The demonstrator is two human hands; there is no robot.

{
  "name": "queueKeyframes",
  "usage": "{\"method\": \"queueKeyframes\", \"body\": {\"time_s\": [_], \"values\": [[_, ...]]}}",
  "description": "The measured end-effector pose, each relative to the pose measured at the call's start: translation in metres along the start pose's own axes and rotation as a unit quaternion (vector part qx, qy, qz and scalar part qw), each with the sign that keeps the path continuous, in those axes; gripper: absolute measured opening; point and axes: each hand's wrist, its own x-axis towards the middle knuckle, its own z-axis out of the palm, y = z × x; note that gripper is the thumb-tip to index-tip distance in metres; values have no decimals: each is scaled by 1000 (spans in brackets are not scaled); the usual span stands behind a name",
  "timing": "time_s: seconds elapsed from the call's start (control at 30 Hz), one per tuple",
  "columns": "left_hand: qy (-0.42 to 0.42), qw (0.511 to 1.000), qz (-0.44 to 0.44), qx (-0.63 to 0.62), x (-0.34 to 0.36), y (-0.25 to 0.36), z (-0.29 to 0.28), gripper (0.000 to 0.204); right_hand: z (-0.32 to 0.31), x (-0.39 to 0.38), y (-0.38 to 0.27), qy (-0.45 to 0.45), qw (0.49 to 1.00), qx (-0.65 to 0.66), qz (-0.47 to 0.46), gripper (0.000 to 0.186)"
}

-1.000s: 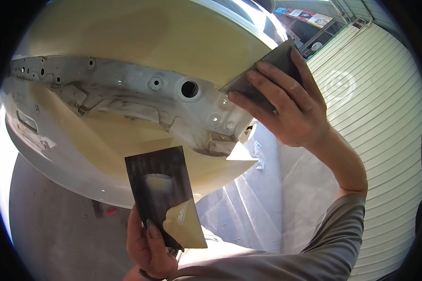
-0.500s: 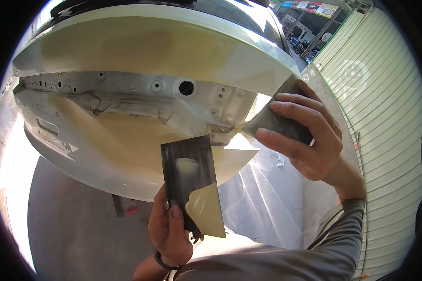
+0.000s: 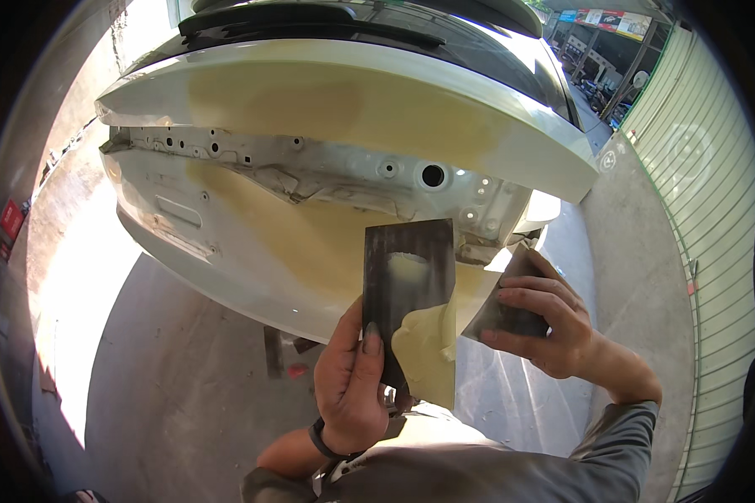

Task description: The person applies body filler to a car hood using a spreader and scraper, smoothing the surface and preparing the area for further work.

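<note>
My left hand (image 3: 352, 390) grips a dark rectangular mixing board (image 3: 404, 239) from below, thumb on its face. A lump of pale yellow body filler (image 3: 428, 352) lies on the board's lower right, with a ridge along the right edge. Higher up is a thin patch of the same paste. My right hand (image 3: 570, 331) pinches a dark filler spreader (image 3: 512, 310), fingers on top, just right of the board and apart from it. Behind both hands stands a white car's tailgate (image 3: 520, 159), with yellowish filler smeared across its upper and lower panels.
Between the panels runs a recessed bare strip (image 3: 344, 168) with several holes. The car's rear window (image 3: 470, 46) is above. A ribbed light-green wall (image 3: 721, 251) stands at the right. Dark flat pieces (image 3: 273, 352) and a red scrap (image 3: 297, 370) lie on the grey floor.
My right hand has come down from beside the tailgate toward the board with the spreader. The filler lump now has a raised ridge at the board's edge. The view has shifted left.
</note>
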Motion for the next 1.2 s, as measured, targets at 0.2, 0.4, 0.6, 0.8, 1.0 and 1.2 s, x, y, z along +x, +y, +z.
{"method": "queueKeyframes", "body": {"time_s": [0.2, 0.4, 0.6, 0.8, 1.0, 1.2], "values": [[31, 972, 136, 189, 11, 4, -23, 49, -22, 42, 7, -32, 998, 34, -49, 39], [55, 966, 151, 200, 7, 19, -36, 45, 5, 89, -7, -105, 983, 70, -134, 33], [219, 959, 174, 48, 20, 25, -83, 50, -1, 128, 0, -141, 974, -14, -177, 33], [179, 973, 138, 39, 13, 5, -107, 51, 8, 216, 66, -81, 868, -400, -283, 40], [173, 977, 118, 39, 7, -13, -120, 50, 11, 223, 88, -118, 857, -405, -296, 43], [171, 975, 136, 36, 6, -26, -117, 50, -18, 167, 86, -97, 859, -427, -267, 29]]}}
